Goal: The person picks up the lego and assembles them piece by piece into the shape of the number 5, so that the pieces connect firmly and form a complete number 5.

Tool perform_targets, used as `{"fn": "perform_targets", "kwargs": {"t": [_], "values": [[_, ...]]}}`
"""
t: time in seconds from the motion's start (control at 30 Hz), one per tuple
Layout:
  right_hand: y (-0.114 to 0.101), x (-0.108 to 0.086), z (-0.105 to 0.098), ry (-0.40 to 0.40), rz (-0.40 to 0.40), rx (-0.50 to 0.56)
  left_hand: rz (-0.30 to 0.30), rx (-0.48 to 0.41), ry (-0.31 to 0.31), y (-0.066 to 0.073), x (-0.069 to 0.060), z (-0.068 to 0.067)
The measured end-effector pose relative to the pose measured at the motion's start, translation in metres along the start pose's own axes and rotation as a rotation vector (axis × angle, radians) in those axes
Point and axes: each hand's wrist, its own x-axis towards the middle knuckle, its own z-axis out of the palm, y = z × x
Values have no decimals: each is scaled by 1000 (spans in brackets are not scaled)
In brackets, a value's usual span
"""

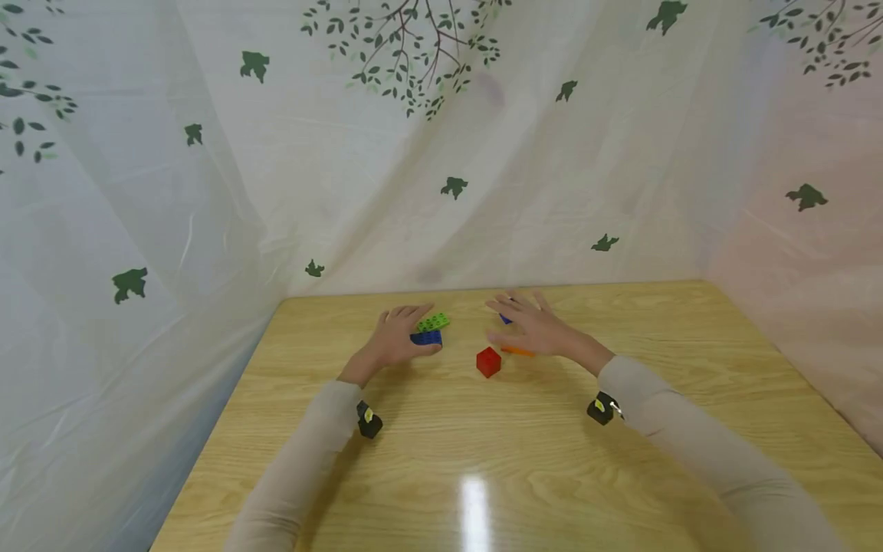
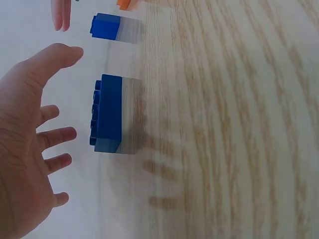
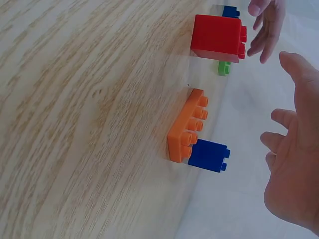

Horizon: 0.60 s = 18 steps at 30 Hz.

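My left hand (image 1: 398, 336) hovers with spread fingers over a long blue toy brick (image 1: 429, 337) and a green brick (image 1: 433, 322) behind it. In the left wrist view the long blue brick (image 2: 109, 114) stands on the table just beyond those fingers, apart from them. To the right, my right hand (image 1: 534, 328) is held above an orange brick (image 3: 187, 127) and a smaller blue brick (image 3: 209, 155), its fingers spread and holding nothing. It covers much of both in the head view. Between the hands sits a red brick (image 1: 488, 362), studs facing up in the right wrist view.
The bricks lie toward the far side of a wooden table (image 1: 428, 460). A pale curtain (image 1: 524, 199) printed with leaves and birds hangs behind the table's back edge and along both sides. Each wrist carries a small black camera (image 1: 369, 422).
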Motion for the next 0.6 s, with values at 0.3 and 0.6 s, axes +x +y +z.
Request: {"fn": "perform_targets", "kwargs": {"t": [0.3, 0.6], "values": [[-1, -6, 5, 3, -65, 18, 20, -32, 35, -8, -5, 2], [1, -7, 12, -9, -118, 17, -4, -88, 44, -11, -10, 3]]}}
